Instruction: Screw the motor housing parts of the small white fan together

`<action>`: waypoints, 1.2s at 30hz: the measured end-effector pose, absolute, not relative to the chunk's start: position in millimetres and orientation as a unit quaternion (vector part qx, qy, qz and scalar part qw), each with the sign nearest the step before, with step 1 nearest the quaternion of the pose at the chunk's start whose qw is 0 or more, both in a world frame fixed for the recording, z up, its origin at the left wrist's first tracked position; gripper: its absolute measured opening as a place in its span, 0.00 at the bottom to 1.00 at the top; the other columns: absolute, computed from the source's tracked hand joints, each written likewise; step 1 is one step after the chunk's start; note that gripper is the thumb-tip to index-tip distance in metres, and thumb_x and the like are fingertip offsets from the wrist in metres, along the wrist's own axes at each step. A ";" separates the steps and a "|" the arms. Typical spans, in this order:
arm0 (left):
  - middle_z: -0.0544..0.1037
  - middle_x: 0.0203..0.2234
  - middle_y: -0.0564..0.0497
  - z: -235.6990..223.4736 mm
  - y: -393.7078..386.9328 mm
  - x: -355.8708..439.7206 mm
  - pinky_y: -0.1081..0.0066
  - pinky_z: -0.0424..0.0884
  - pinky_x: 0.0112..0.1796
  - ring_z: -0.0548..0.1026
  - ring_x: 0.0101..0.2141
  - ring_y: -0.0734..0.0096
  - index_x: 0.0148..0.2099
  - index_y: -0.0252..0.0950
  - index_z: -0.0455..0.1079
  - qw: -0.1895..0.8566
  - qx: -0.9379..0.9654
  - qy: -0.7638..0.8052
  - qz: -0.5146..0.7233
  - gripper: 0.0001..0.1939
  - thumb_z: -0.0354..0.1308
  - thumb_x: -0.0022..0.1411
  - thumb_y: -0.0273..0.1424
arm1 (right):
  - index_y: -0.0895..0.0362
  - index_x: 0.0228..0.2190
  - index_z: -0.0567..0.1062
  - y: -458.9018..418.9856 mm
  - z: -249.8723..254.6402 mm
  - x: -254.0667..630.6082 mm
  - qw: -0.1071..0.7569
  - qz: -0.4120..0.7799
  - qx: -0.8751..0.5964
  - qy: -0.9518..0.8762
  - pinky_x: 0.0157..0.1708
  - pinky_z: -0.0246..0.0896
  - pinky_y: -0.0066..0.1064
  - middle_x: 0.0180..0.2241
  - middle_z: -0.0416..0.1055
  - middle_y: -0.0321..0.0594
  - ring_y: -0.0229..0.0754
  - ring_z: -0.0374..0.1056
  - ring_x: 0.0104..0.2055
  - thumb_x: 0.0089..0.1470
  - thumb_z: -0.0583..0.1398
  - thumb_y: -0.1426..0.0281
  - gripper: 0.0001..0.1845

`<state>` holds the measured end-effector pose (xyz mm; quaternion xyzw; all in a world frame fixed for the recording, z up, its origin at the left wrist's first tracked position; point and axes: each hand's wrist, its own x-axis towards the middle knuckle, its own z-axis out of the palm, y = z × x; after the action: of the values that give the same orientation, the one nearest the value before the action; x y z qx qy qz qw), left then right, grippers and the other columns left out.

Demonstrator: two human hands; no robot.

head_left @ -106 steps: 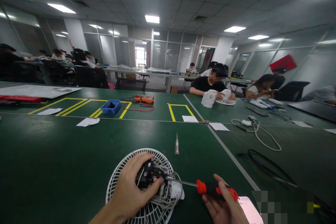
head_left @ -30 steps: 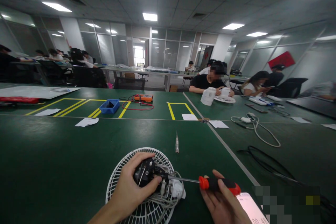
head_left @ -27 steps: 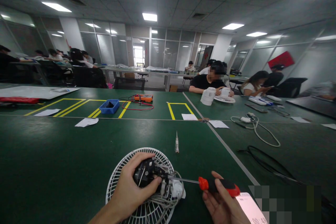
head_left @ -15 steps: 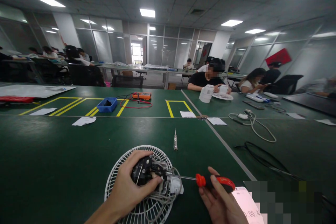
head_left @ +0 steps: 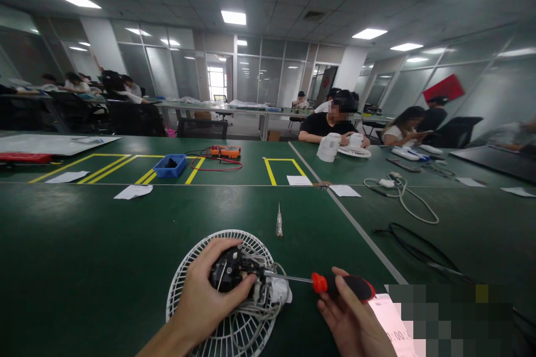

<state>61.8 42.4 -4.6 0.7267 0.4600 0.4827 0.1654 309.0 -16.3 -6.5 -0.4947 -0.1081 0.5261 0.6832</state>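
Note:
My left hand [head_left: 209, 290] is wrapped round a black fan motor assembly [head_left: 228, 269], thumb on its near side and fingers over the top. The assembly sits on a round white fan grille [head_left: 178, 284] that lies on the table. Grey cable [head_left: 255, 318] is looped beside it, next to a white plastic part [head_left: 280, 290]. My right hand [head_left: 349, 312] grips a screwdriver [head_left: 352, 285] by its red and black handle. Its shaft points left, and the tip meets the right end of the black assembly; the exact contact point is too small to make out.
A clear-handled small screwdriver [head_left: 279, 223] lies beyond the grille. Farther back are a blue bin [head_left: 170, 166] and an orange multimeter [head_left: 225, 152] with leads. Black cable [head_left: 422, 251] and white cable [head_left: 402, 195] lie right, near a phone [head_left: 393, 321]. Across the table a person [head_left: 322, 122] handles white parts.
The screwdriver handle has turned in my right hand, so more black shows on its upper side. My left hand and the motor assembly stay in place.

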 end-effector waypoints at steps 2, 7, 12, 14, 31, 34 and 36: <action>0.79 0.47 0.52 -5.6 42.5 62.1 0.58 0.77 0.49 0.79 0.46 0.63 0.54 0.46 0.70 0.164 0.727 0.462 0.481 0.23 0.68 0.57 0.37 | 0.55 0.49 0.75 -17.3 -5.3 309.6 0.684 0.523 -0.495 -0.120 0.36 0.74 0.30 0.33 0.81 0.39 0.42 0.78 0.35 0.41 0.78 0.65 0.34; 0.79 0.46 0.49 -6.0 41.7 63.1 0.58 0.78 0.48 0.79 0.45 0.62 0.54 0.43 0.70 0.164 0.725 0.457 0.488 0.22 0.68 0.57 0.36 | 0.53 0.48 0.77 -19.2 -2.7 318.0 0.693 0.521 -0.484 -0.120 0.50 0.73 0.37 0.43 0.81 0.39 0.49 0.76 0.50 0.36 0.78 0.68 0.35; 0.79 0.46 0.52 -6.1 42.1 63.6 0.59 0.79 0.47 0.80 0.45 0.64 0.54 0.46 0.70 0.159 0.726 0.457 0.488 0.23 0.68 0.56 0.35 | 0.53 0.48 0.78 -18.9 -5.4 323.7 0.688 0.552 -0.457 -0.114 0.57 0.68 0.40 0.46 0.80 0.41 0.52 0.73 0.55 0.35 0.78 0.70 0.35; 0.79 0.46 0.53 -6.6 42.6 63.7 0.59 0.79 0.48 0.79 0.45 0.64 0.54 0.47 0.70 0.157 0.727 0.458 0.486 0.23 0.68 0.56 0.36 | 0.55 0.47 0.78 -17.7 -6.5 323.5 0.688 0.568 -0.442 -0.098 0.55 0.71 0.42 0.45 0.81 0.44 0.53 0.75 0.53 0.37 0.78 0.65 0.33; 0.79 0.45 0.51 -9.7 44.0 62.8 0.57 0.78 0.47 0.79 0.46 0.60 0.52 0.47 0.71 0.182 0.710 0.485 0.477 0.22 0.68 0.58 0.44 | 0.54 0.51 0.75 -15.8 -11.8 330.2 0.689 0.557 -0.450 -0.108 0.58 0.67 0.42 0.46 0.80 0.43 0.52 0.74 0.55 0.35 0.78 0.71 0.40; 0.79 0.46 0.52 -11.9 44.8 61.6 0.57 0.78 0.48 0.79 0.46 0.61 0.53 0.47 0.70 0.191 0.707 0.493 0.470 0.23 0.68 0.58 0.45 | 0.53 0.52 0.73 -15.2 -15.9 331.7 0.688 0.565 -0.443 -0.105 0.61 0.64 0.46 0.48 0.80 0.43 0.54 0.72 0.57 0.34 0.78 0.72 0.42; 0.79 0.46 0.52 -12.7 45.0 60.6 0.58 0.77 0.48 0.79 0.46 0.61 0.53 0.47 0.71 0.196 0.704 0.495 0.471 0.23 0.68 0.57 0.45 | 0.52 0.53 0.72 -15.3 -18.1 331.1 0.687 0.569 -0.440 -0.102 0.61 0.64 0.46 0.48 0.80 0.44 0.55 0.72 0.57 0.34 0.78 0.72 0.44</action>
<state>60.6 45.0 -12.7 0.7038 0.4948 0.4706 0.1956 331.1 -15.3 -18.1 -0.4399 -0.1024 0.5693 0.6870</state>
